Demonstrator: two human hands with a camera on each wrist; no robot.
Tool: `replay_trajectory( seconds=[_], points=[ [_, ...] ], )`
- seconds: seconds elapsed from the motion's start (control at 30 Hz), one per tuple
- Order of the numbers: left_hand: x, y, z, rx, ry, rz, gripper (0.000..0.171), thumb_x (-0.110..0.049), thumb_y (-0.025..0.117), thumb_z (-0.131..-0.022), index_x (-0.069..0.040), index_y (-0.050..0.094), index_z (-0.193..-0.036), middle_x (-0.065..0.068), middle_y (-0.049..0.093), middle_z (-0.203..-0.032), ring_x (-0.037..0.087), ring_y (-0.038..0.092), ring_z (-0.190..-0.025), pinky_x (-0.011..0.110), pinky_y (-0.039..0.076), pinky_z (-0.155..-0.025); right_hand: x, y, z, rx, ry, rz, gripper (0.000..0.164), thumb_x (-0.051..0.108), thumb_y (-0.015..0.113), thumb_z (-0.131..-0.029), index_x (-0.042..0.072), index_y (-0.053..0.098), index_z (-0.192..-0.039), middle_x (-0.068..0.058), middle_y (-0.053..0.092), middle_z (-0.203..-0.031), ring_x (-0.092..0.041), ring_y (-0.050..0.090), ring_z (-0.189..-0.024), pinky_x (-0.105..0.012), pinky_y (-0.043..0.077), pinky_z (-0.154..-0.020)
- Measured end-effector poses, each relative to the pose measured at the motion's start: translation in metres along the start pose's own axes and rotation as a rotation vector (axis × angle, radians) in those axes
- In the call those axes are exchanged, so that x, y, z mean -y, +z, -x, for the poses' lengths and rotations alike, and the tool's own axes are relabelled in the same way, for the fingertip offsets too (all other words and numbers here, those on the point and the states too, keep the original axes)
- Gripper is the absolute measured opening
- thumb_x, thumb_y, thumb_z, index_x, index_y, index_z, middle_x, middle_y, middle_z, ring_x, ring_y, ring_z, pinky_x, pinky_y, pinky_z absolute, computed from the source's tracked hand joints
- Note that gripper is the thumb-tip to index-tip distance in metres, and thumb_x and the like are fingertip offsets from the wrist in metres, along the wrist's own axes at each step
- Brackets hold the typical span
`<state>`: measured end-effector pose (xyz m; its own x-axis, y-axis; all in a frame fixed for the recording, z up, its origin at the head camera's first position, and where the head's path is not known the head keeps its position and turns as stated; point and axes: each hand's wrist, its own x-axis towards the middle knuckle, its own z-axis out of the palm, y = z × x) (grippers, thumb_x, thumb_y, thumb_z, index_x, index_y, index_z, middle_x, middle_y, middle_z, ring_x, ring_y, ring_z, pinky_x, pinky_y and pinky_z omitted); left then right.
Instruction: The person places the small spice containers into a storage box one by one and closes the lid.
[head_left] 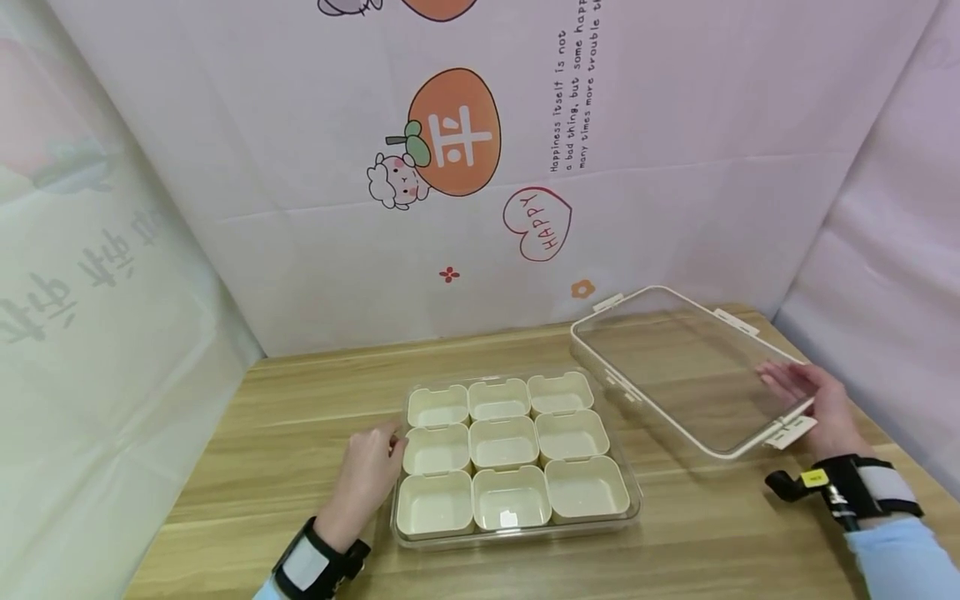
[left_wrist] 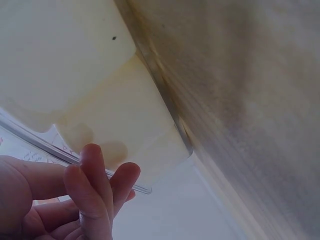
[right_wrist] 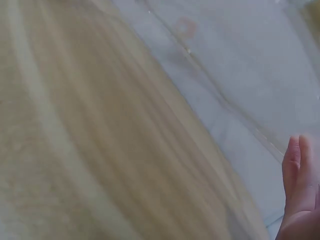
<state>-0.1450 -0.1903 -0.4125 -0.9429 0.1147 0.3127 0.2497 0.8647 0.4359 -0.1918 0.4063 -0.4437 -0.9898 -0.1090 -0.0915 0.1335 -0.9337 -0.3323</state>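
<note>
A clear plastic tray [head_left: 517, 537] sits on the table, filled with several cream square cups [head_left: 504, 442] set in rows. Close against its left side is my left hand [head_left: 367, 467], fingers loosely bent. In the left wrist view these fingers [left_wrist: 91, 175] lie in front of the tray's rim; no firm hold on it shows. A clear lid [head_left: 690, 375] with a cream rim and side latches is at the right. My right hand [head_left: 825, 408] is at its right corner, with extended fingers visible through the panel. In the right wrist view the fingers [right_wrist: 300, 170] look straight; the thumb is hidden.
The wood-grain table [head_left: 322, 408] runs back to a printed white cloth [head_left: 315, 183]. More cloth hangs along the left and right sides. A dark wrist camera [head_left: 787, 485] sticks out beside my right wrist.
</note>
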Motion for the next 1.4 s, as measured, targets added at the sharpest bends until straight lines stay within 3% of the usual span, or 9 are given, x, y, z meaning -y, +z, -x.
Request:
replay_trajectory(
  seconds=[0.27, 0.53, 0.73, 0.97, 1.23, 1.4],
  points=[
    [-0.001, -0.002, 0.0, 0.01, -0.019, 0.012, 0.021, -0.001, 0.063, -0.085, 0.01, 0.066, -0.103, 0.016, 0.07, -0.081, 0.01, 0.058, -0.057, 0.014, 0.042, -0.046, 0.005, 0.007, -0.003, -0.055, 0.064, -0.014, 0.036, 0.009, 0.034, -0.101, -0.012, 0.063, -0.092, -0.033, 0.065, -0.097, -0.041, 0.066, -0.097, -0.041, 0.049, -0.094],
    [-0.001, -0.002, -0.001, -0.001, -0.007, 0.009, 0.021, -0.001, 0.064, -0.085, 0.01, 0.066, -0.103, 0.016, 0.07, -0.081, 0.012, 0.06, -0.06, 0.016, 0.044, -0.048, -0.003, 0.02, -0.008, -0.012, 0.126, 0.049, 0.037, 0.008, 0.031, -0.101, -0.01, 0.061, -0.091, -0.033, 0.065, -0.098, -0.041, 0.066, -0.097, -0.04, 0.05, -0.093],
    [-0.001, -0.003, 0.0, -0.002, 0.003, 0.008, 0.02, -0.001, 0.064, -0.085, 0.01, 0.066, -0.101, 0.016, 0.07, -0.08, 0.009, 0.058, -0.058, 0.015, 0.043, -0.047, -0.012, 0.025, -0.013, 0.003, 0.124, 0.114, 0.04, 0.007, 0.028, -0.101, -0.01, 0.062, -0.089, -0.031, 0.067, -0.096, -0.039, 0.067, -0.094, -0.039, 0.051, -0.09],
    [0.0, -0.002, 0.0, -0.004, 0.024, -0.003, 0.006, -0.002, 0.064, -0.085, 0.003, 0.067, -0.086, 0.01, 0.067, -0.072, 0.005, 0.051, -0.053, 0.014, 0.04, -0.045, -0.021, 0.029, -0.017, 0.017, 0.156, 0.102, 0.043, 0.009, 0.027, -0.102, -0.011, 0.063, -0.093, -0.03, 0.067, -0.098, -0.039, 0.067, -0.096, -0.039, 0.05, -0.092],
    [0.001, -0.002, 0.0, 0.002, 0.015, 0.013, 0.006, -0.001, 0.063, -0.086, 0.003, 0.067, -0.086, 0.008, 0.066, -0.07, 0.004, 0.049, -0.051, 0.015, 0.039, -0.044, -0.034, 0.035, -0.025, 0.054, 0.167, 0.147, 0.042, 0.009, 0.026, -0.103, -0.011, 0.063, -0.095, -0.028, 0.067, -0.101, -0.038, 0.067, -0.097, -0.039, 0.05, -0.092],
    [0.001, -0.003, 0.0, 0.008, 0.004, 0.02, 0.011, -0.002, 0.062, -0.086, 0.005, 0.067, -0.093, 0.01, 0.067, -0.074, 0.005, 0.05, -0.053, 0.015, 0.04, -0.045, -0.04, 0.042, -0.032, 0.014, 0.204, 0.177, 0.038, 0.01, 0.03, -0.102, -0.008, 0.064, -0.096, -0.026, 0.068, -0.1, -0.035, 0.068, -0.096, -0.035, 0.051, -0.092]
  ],
)
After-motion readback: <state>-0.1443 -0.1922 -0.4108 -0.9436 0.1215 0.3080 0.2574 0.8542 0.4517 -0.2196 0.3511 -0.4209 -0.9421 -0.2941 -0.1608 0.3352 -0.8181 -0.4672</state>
